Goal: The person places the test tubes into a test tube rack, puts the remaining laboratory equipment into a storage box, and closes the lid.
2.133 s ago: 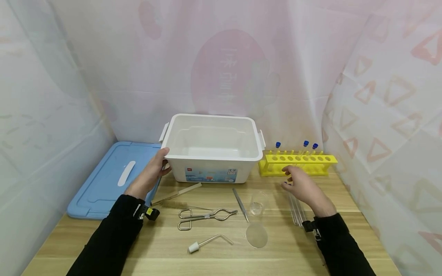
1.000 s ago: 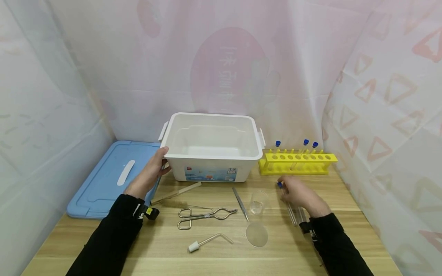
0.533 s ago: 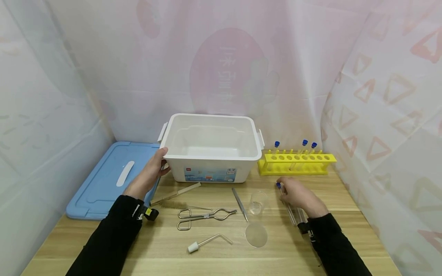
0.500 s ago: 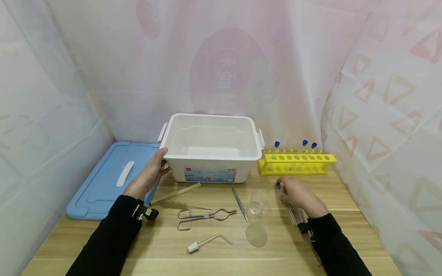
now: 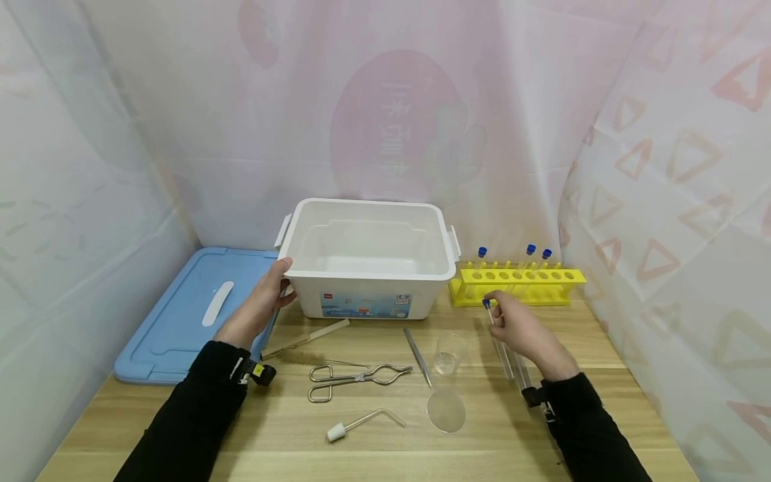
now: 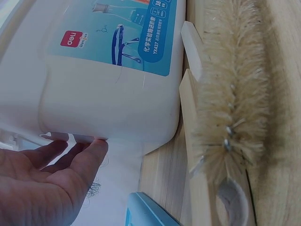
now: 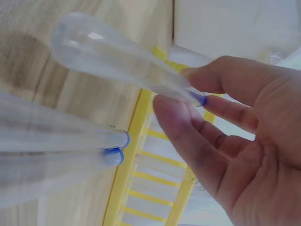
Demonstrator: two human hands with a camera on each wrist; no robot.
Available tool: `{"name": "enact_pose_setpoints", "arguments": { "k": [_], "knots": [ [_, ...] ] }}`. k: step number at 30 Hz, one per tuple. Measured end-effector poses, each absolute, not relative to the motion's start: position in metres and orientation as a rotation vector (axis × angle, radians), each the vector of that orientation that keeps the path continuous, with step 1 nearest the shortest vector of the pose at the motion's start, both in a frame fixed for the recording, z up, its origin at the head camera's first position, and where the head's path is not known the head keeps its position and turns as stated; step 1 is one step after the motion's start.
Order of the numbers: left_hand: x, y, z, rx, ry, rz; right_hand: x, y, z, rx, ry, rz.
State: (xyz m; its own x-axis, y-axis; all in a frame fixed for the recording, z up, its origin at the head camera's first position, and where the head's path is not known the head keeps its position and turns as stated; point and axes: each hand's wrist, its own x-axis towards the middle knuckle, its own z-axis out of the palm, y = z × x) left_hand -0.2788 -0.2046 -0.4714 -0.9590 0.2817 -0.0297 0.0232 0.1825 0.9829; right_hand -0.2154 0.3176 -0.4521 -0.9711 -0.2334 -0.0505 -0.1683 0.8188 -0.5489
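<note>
My right hand (image 5: pixel 524 328) pinches a clear test tube (image 7: pixel 108 52) near its blue-capped end, with thumb and fingers. The tube slants, lifted off the table, its rounded end towards me. Two more blue-capped test tubes (image 7: pixel 56 127) lie side by side below it in the right wrist view. Just behind the hand stands a yellow test tube rack (image 5: pixel 542 296), with several capped tubes upright in it. At the left, my left hand (image 5: pixel 255 308) holds the rim of a white plastic bin (image 5: pixel 355 284) at its left front corner, fingers curled under the edge in the left wrist view.
A blue lid (image 5: pixel 168 328) lies left of the bin. In front lie a wooden test tube holder (image 5: pixel 313 337), a tube brush (image 5: pixel 301 357), crucible tongs (image 5: pixel 361 378), tweezers (image 5: pixel 418 358), a small beaker (image 5: pixel 448 361), a round glass dish (image 5: pixel 447 410) and a bent glass tube with white stopper (image 5: pixel 367 422).
My right hand came down to the tubes on the table, took hold of one test tube, and has raised it slightly towards the rack. The left hand has stayed on the bin.
</note>
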Motion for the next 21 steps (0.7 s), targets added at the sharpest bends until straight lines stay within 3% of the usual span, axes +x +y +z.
{"name": "enact_pose_setpoints", "arguments": {
  "k": [21],
  "knots": [
    [-0.281, -0.205, -0.473, 0.28, 2.237, 1.864, -0.214, 0.317, -0.436, -0.215, 3.193, -1.077]
  ]
}}
